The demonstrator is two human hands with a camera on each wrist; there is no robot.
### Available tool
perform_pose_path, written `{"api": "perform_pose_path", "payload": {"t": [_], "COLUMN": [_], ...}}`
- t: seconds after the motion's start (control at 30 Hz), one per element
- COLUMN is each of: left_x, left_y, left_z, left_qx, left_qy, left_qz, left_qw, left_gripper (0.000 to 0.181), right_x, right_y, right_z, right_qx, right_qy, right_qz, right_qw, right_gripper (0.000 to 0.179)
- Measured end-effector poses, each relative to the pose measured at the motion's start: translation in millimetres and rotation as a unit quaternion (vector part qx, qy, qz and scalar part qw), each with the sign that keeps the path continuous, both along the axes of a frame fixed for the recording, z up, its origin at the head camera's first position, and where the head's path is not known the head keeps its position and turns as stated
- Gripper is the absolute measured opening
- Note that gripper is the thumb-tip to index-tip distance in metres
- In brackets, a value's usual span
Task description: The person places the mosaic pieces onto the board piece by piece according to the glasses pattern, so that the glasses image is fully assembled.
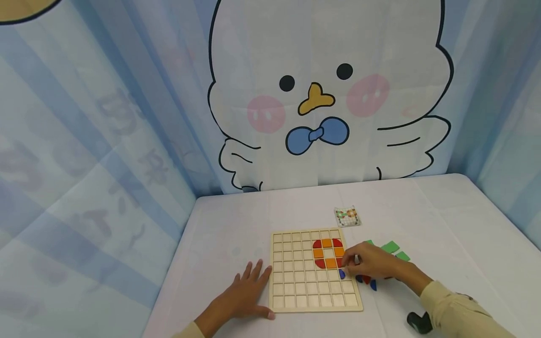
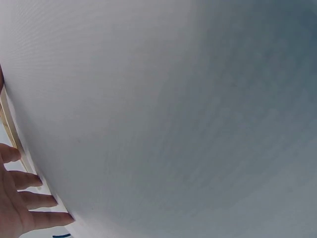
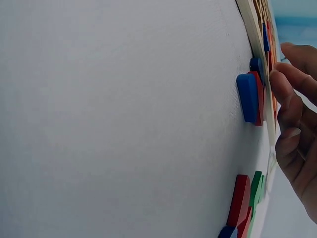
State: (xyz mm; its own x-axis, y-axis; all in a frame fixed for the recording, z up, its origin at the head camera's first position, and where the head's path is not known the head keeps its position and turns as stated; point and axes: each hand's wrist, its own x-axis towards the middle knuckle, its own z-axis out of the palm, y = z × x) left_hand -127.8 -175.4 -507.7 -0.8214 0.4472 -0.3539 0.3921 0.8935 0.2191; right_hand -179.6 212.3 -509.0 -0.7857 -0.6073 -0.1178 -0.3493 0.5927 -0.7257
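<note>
A square wooden grid board (image 1: pixel 314 300) lies on the white table. In its upper right, red quarter-round pieces (image 1: pixel 317 244) and orange square pieces (image 1: pixel 327 243) form a ring around one bare cell. A blue quarter-round piece (image 1: pixel 342 273) sits just below the ring. My right hand (image 1: pixel 372 260) reaches over the board's right edge, its thumb and fingertips close beside the blue piece; in the right wrist view a gap shows between thumb and finger. My left hand (image 1: pixel 247 295) rests with spread fingers on the table, fingertips along the board's left edge.
Green pieces (image 1: pixel 390 247) and a few blue pieces (image 1: pixel 373 285) and red ones lie right of the board, partly under my right hand. A small pattern card (image 1: pixel 348 216) is behind the board. A black object (image 1: pixel 419 323) lies by my right forearm.
</note>
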Motion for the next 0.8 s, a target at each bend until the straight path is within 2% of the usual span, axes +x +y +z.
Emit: {"api": "perform_pose_path", "payload": {"t": [0.13,0.27,0.5,0.8], "left_x": [0.1,1.4,1.2,-0.1], "left_y": [1.2,2.7,3.5,1.8], "left_z": [1.7,5.7,6.6,0.7], "left_qx": [-0.002,0.000,-0.002,-0.008], "left_qy": [0.001,0.002,0.002,-0.002], "left_qz": [-0.001,-0.001,-0.001,-0.001], "left_qw": [1.0000,1.0000,1.0000,1.0000], "left_gripper": [0.119,0.118,0.118,0.119], "right_x": [1.7,4.7,11.1,19.4], "right_y": [7.5,14.7,29.3,51.7], "right_z": [-0.3,-0.3,1.1,-1.0], "right_qx": [-0.008,0.008,0.021,0.028], "right_qy": [0.016,0.025,-0.013,-0.038], "right_qz": [-0.004,-0.020,-0.042,-0.031], "right_qw": [0.9998,0.9995,0.9988,0.9984], "right_gripper": [0.008,0.010,0.024,0.031]}}
